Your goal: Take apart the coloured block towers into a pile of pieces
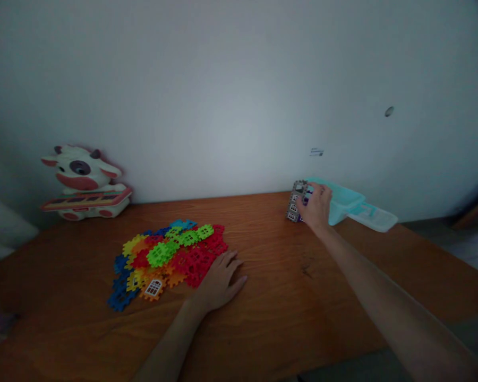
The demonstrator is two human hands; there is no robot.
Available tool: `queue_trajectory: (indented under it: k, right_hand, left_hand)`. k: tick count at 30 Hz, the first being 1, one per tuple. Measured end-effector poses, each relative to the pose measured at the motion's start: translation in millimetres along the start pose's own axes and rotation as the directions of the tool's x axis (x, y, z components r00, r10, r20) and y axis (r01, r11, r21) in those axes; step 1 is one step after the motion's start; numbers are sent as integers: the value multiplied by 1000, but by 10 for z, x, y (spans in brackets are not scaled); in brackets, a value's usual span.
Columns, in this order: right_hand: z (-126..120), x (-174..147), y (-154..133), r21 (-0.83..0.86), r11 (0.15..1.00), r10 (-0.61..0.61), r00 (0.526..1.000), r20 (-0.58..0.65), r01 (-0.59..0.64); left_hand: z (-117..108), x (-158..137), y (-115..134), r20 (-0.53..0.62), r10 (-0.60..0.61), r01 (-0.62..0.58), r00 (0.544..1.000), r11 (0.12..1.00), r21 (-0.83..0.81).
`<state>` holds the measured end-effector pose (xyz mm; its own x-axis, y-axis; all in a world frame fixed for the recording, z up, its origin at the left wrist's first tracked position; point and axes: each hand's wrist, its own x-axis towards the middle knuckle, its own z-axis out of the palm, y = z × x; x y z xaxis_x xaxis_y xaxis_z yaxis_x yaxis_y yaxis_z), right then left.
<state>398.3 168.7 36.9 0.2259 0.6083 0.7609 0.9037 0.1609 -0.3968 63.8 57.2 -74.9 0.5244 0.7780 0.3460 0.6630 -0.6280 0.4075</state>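
Observation:
At the back right of the wooden table, my right hand has its fingers round an upright block tower, built of grey and purple interlocking tiles with white window pieces. My left hand lies flat, fingers spread, on the tabletop at the right edge of a tile pile. Red tiles are closest to its fingertips. Green tiles lie on top, with yellow, orange and blue ones around them. An orange tile with a white window sits at the front. My right hand hides part of the tower.
Behind my right hand stands a turquoise plastic box, with a translucent lid stretching to its right. A cow-shaped toy keyboard stands at the back left. The wall rises directly behind the wooden table.

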Motion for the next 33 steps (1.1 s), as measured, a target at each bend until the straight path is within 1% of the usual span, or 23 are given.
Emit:
queue_trajectory:
  k: [3,7,10,12,15,16,17,18,19,20,21,24,26,27,29,31,32,33]
  right_hand:
    - [-49,265,74,-14,1000,13,999,29,-13]
    - [-18,374,64,25,1000,8,990,144,-12]
    - [15,300,-29,94,996,-21,968,248,-3]
    - [17,199,-124,152,988,-44,955,293,-1]
    - [21,21,-277,240,970,-30,957,289,-42]
    - [37,-43,-323,263,963,-10,961,276,-65]
    - [64,-115,-366,299,947,31,962,270,-114]
    - [103,-197,-406,347,919,87,956,279,-185]
    - [154,-292,-444,400,877,147,941,305,-266]
    - [211,-403,-480,512,730,263,878,399,-451]
    - [272,-527,-513,545,648,295,835,464,-532]
    - [414,-926,-590,592,465,302,747,593,-658]
    - [438,-1139,-604,619,357,302,713,632,-700]
    - [429,-1214,-598,628,313,298,701,647,-713]
    - [389,-1299,-567,632,228,261,672,693,-741]
    - [352,-1326,-530,600,154,164,619,768,-785]
    - [341,-1332,-516,575,132,106,588,802,-807]
    - [338,-1337,-508,552,124,54,561,826,-824]
  left_hand:
    - [9,-11,-16,-2,2,-2,1000,1000,0]
    - [3,-20,-27,1,6,-6,1000,1000,-8]
    - [-12,-23,-20,11,0,0,1000,1000,-23]
    - [-24,-23,-9,14,-4,4,1000,999,-36]
    - [-30,-16,4,-9,-24,23,1000,996,-83]
    - [-27,-11,6,-21,-42,40,999,993,-114]
    - [-21,-5,5,-35,-72,65,997,986,-154]
    - [-11,3,3,-50,-110,97,993,974,-203]
    - [0,12,-1,-66,-152,130,986,958,-256]
    - [12,21,-6,-82,-193,160,978,939,-306]
    - [23,31,-10,-97,-230,183,968,920,-345]
    - [46,65,-25,-133,-303,225,944,883,-413]
    - [48,92,-42,-165,-356,243,920,847,-474]
    - [45,108,-55,-194,-395,248,898,818,-519]
    - [33,139,-92,-284,-484,237,828,760,-605]
    - [9,163,-144,-379,-567,213,731,718,-663]
    - [-7,170,-173,-403,-600,203,691,696,-688]
    - [-24,174,-200,-406,-629,197,663,669,-717]
